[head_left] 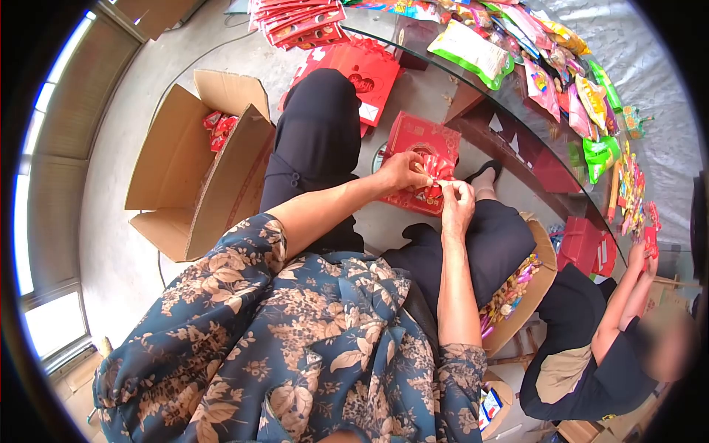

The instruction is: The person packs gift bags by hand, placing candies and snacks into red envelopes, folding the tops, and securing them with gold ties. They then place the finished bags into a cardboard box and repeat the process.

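Observation:
Between my knees is a red decorated box point(413, 135) with gold patterning. Over it, a shiny red ribbon-like piece point(433, 193) lies under my fingers. My left hand point(405, 171) pinches its upper edge from the left. Close by on the right, my right hand point(458, 201) has its fingertips pressed together on the same piece, nearly touching the left fingertips. Whether the red piece is a bow or a small bag is too fine to tell.
A glass table point(443, 70) with many snack packets curves across the top and right. An open cardboard box point(173, 159) stands left, a candy box point(543, 295) at right. Red bags point(380, 81) stand ahead. A co-worker point(628, 354) sits at the lower right.

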`<state>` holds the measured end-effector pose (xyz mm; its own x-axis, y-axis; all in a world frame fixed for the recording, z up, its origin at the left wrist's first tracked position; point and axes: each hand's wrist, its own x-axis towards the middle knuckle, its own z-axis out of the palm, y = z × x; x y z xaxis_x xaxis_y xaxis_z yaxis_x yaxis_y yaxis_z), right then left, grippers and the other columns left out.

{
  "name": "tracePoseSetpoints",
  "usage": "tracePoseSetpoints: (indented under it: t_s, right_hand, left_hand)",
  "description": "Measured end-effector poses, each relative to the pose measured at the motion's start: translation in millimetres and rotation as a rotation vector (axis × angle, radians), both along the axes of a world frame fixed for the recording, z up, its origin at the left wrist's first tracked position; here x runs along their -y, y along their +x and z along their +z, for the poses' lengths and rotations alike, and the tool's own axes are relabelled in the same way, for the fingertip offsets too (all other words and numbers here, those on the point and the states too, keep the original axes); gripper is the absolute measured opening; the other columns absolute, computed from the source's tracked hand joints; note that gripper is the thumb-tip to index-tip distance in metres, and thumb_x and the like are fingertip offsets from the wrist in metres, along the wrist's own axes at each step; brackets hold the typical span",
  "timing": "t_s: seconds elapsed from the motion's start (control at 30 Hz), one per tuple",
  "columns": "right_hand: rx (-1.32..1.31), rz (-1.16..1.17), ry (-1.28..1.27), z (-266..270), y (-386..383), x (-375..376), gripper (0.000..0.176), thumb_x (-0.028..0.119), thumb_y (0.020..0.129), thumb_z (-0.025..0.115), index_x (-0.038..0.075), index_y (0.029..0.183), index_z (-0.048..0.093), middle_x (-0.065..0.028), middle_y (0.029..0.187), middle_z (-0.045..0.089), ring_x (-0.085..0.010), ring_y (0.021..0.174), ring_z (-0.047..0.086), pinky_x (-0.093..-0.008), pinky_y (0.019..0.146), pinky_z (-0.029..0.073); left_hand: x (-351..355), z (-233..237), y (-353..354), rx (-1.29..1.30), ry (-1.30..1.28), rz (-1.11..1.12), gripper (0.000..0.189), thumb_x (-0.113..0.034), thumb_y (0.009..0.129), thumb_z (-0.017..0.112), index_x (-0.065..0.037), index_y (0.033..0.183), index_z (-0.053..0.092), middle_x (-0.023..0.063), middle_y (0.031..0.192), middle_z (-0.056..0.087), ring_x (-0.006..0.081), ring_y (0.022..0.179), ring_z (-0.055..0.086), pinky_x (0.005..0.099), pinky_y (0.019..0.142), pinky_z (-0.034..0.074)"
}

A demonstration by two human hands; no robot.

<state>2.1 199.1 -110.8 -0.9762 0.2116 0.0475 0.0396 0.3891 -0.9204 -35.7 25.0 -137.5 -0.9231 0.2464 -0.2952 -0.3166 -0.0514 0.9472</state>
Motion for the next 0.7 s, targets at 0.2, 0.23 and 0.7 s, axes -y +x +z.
tracePoseSetpoints:
  t_s: [0.2,0.23,0.7]
  right_hand:
    - [-0.165,0.141,0.009,14,2,10,0.016,0.014,0.085,0.072,0.002,0.083,0.061,-0.0058,0.1,0.06,-0.0133,0.079,0.056,-0.0276,0.071,0.048]
    - [-0.16,0.178,-0.002,11,2,9,0.014,0.013,0.088,0.07,0.003,0.086,0.061,-0.0039,0.094,0.061,-0.0109,0.076,0.056,-0.026,0.07,0.048]
    - [-0.149,0.197,-0.221,22,5,12,0.01,0.012,0.096,0.061,0.002,0.095,0.061,-0.0006,0.091,0.063,-0.0081,0.079,0.057,-0.0227,0.076,0.047]
  left_hand:
    - [-4,-24,-3,0.112,0.133,-0.005,0.054,-0.009,0.076,0.083,0.005,0.119,0.053,0.0113,0.097,0.068,0.0182,0.094,0.067,0.0302,0.081,0.054]
    - [-1,-2,-1,-0.009,-0.028,-0.014,0.052,-0.008,0.075,0.082,0.003,0.117,0.054,0.0119,0.1,0.067,0.02,0.096,0.066,0.0319,0.082,0.053]
    - [-7,31,11,-0.472,-0.391,0.192,0.07,-0.009,0.065,0.084,-0.002,0.128,0.054,0.0182,0.124,0.049,0.0331,0.108,0.06,0.0374,0.093,0.049]
